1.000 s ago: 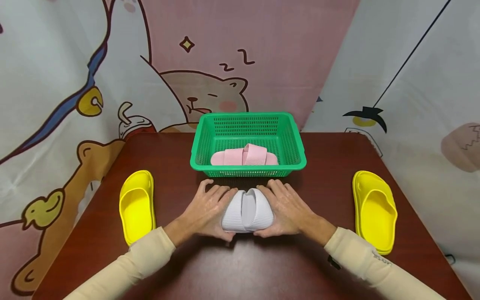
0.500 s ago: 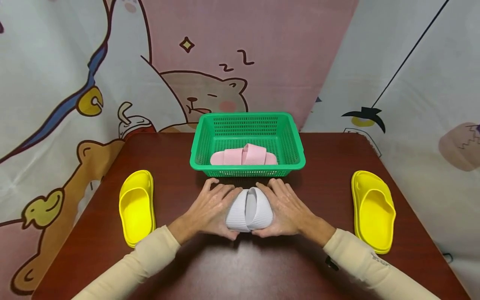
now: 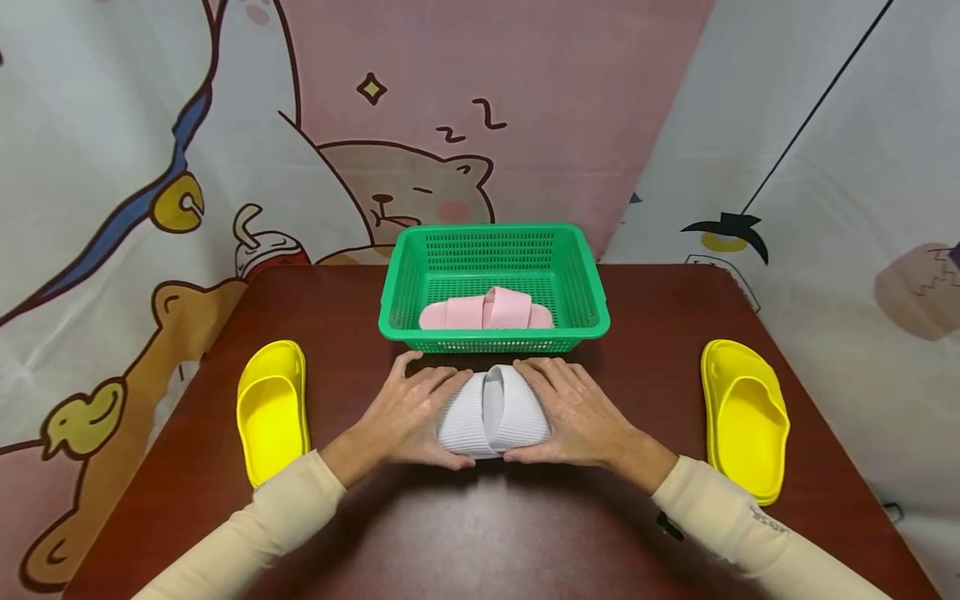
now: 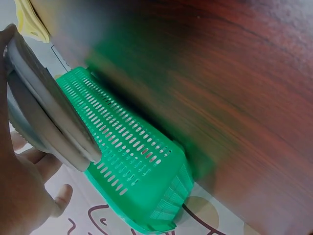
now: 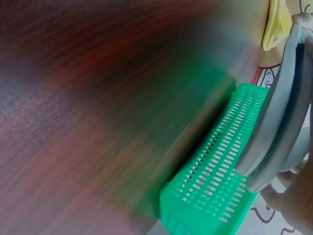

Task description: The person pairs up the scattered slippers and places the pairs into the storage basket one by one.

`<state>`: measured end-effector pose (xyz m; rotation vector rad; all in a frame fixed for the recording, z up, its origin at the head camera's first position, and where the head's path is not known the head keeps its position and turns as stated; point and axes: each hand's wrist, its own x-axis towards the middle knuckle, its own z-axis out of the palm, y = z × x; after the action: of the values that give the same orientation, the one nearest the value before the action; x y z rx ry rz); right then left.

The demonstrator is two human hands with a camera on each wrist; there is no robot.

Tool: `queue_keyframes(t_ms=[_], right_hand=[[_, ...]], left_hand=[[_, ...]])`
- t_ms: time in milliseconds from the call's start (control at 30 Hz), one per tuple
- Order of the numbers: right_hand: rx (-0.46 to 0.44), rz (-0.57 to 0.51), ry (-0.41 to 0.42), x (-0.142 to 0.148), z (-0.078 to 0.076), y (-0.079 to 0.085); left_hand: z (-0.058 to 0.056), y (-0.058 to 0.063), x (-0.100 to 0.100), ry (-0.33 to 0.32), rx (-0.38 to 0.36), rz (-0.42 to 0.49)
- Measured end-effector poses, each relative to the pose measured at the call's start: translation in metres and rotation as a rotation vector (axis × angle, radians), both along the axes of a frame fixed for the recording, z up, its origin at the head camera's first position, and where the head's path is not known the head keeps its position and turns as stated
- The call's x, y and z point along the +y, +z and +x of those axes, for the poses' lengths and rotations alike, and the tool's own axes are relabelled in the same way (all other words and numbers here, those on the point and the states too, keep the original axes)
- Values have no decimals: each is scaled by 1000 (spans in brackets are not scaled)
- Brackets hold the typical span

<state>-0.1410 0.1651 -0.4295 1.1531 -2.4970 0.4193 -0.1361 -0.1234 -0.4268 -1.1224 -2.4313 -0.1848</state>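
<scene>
Just in front of the green basket, a pair of white ribbed slippers (image 3: 522,417) is held with the straps side by side and the soles stacked together. My left hand (image 3: 405,417) grips the left end, thumb at the near edge and fingers over the far side. The other end is gripped the same way by my right hand (image 3: 581,415). In the left wrist view the slippers' soles (image 4: 54,105) are raised above the table, and the right wrist view shows two sole edges (image 5: 274,120) tilted and close together. My palms hide the slippers' ends.
The green basket (image 3: 495,334) stands at the back middle, with pink slippers (image 3: 467,312) fitted together inside. A yellow clog (image 3: 273,417) lies at the left of the brown table (image 3: 480,542), another yellow clog (image 3: 746,425) at the right. Printed cloth (image 3: 562,108) hangs behind.
The white slippers have risen slightly and shifted toward the basket with both hands. My left hand moved in to the right, then back left. Basket and clogs stay put.
</scene>
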Motion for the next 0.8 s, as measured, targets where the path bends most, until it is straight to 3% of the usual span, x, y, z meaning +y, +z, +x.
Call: queue_keyframes(t_ms=[433, 800], right_hand=[[-3, 24, 1, -2, -1, 0], [30, 54, 115, 1, -13, 15]], left_hand=[[-1, 1, -3, 15, -11, -8], [-4, -5, -9, 21, 21, 5]])
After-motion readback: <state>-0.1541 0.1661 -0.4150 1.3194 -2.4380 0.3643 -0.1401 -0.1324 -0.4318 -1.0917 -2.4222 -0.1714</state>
